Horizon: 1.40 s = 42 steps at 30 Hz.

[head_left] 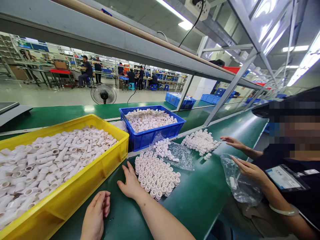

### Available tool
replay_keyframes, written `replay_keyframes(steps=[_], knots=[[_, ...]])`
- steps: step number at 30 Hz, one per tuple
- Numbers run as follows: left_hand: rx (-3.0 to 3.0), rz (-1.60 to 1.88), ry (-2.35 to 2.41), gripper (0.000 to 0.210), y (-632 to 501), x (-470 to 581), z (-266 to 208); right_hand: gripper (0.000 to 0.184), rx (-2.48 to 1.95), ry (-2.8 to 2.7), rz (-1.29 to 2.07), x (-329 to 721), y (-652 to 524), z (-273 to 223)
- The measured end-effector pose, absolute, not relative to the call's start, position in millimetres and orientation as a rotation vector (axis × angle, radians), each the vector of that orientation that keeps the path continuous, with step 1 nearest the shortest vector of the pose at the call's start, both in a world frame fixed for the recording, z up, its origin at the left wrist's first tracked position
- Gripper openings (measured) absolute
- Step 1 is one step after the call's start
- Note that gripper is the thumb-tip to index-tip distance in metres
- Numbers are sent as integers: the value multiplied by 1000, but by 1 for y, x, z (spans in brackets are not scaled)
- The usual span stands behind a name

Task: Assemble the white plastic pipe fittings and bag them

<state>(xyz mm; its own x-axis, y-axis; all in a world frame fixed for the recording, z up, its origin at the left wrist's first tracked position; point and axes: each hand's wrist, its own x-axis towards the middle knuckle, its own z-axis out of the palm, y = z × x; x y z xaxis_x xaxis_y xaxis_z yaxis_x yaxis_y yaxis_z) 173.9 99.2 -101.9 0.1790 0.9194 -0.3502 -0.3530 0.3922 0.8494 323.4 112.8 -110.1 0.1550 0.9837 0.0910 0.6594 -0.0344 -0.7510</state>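
My right hand [131, 182] lies with fingers spread along the left side of a block of white plastic pipe fittings [158, 178], which stand upright in close rows on the green bench. My left hand [96, 211] is nearer to me, between the yellow crate and my right forearm. Its fingers are curled in, and nothing shows in them. The yellow crate [100, 181] holds a loose heap of white pipe fittings [57, 160]. Behind the upright block, more small white fittings [163, 148] lie on a clear plastic bag [183, 156].
A blue crate [155, 135] of white fittings stands behind the block. To the right, a co-worker's hands are near a second group of fittings [201, 141], one holding a clear bag [242, 185]. A metal frame post [225, 98] and an overhead shelf beam [125, 36] cross the bench.
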Motion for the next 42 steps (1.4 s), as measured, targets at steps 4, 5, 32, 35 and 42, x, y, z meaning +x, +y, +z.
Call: replay_keyframes(steps=[4, 5, 32, 35, 42], knots=[[702, 1011, 1001, 27, 99, 174, -102, 72, -1736, -1618, 634, 327, 112, -109], [703, 1010, 1000, 27, 99, 173, -102, 72, -1736, -1620, 632, 327, 111, -109], [693, 1003, 1001, 29, 100, 174, -105, 61, -1749, -1428, 582, 330, 117, -117], [705, 1005, 1001, 28, 101, 174, -107, 57, -1746, -1422, 562, 330, 118, -117], [707, 1007, 994, 29, 101, 174, -107, 49, -1751, -1400, 524, 328, 120, -117]])
